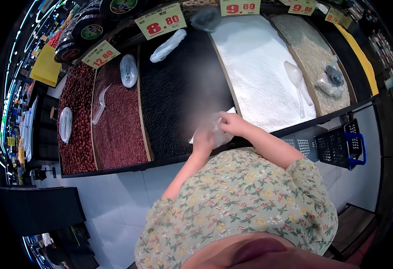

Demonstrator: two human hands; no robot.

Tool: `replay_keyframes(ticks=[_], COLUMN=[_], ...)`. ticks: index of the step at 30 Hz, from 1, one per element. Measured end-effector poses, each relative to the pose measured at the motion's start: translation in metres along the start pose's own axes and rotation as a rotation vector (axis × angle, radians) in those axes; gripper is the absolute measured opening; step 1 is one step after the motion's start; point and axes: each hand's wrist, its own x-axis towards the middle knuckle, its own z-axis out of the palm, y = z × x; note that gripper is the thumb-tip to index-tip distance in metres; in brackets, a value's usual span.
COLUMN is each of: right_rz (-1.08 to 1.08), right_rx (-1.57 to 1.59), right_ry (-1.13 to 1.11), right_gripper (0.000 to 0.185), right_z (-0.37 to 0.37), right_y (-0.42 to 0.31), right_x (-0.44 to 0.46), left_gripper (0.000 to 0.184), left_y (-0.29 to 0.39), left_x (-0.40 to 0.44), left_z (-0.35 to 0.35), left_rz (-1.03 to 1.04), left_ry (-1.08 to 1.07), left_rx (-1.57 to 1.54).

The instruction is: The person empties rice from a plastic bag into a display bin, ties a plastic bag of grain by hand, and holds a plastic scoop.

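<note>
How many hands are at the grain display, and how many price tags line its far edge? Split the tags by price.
Hands (left hand, right hand): 2
12.80 tag: 1
8.80 tag: 1
9.80 tags: 2
Unclear tag: 1
Total: 7

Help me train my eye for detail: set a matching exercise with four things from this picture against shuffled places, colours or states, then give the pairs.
Column one
1. Left hand and right hand
2. Basket
3. White scoop
4. Large 8.80 sign

Column two
A. Lying on the white grains
B. At the far edge of the black grains
C. Holding a thin plastic bag
D. Black, with a blue handle

Pairs: 1-C, 2-D, 3-A, 4-B
</note>
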Motion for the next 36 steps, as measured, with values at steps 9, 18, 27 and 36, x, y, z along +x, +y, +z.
replay_keyframes(ticks=[9, 18, 27, 36], right_rz=[-0.079, -0.184, 0.163, 0.253], right_rx=[-0.232, -0.332, 0.172, 0.555], right_ry=[-0.263, 0.058, 0.125, 0.176], right_gripper=[0.024, 0.031, 0.024, 0.021], right_z=[-0.007, 0.014, 0.023, 0.032], right_y=[-0.009, 0.026, 0.034, 0.036], right_x=[-0.002, 0.0, -0.014, -0.024], left_gripper=[0.026, 0.019, 0.016, 0.017], left_y=[0.012, 0.013, 0.022, 0.014], left_x=[-0.009, -0.008, -0.017, -0.026], left_z=[-0.006, -0.007, -0.008, -0.006], left_rz=[0.067, 0.017, -0.276, -0.482], left_ry=[-0.032, -0.019, -0.081, -0.062], left_rx=[0.048, -0.042, -0.148, -0.338])
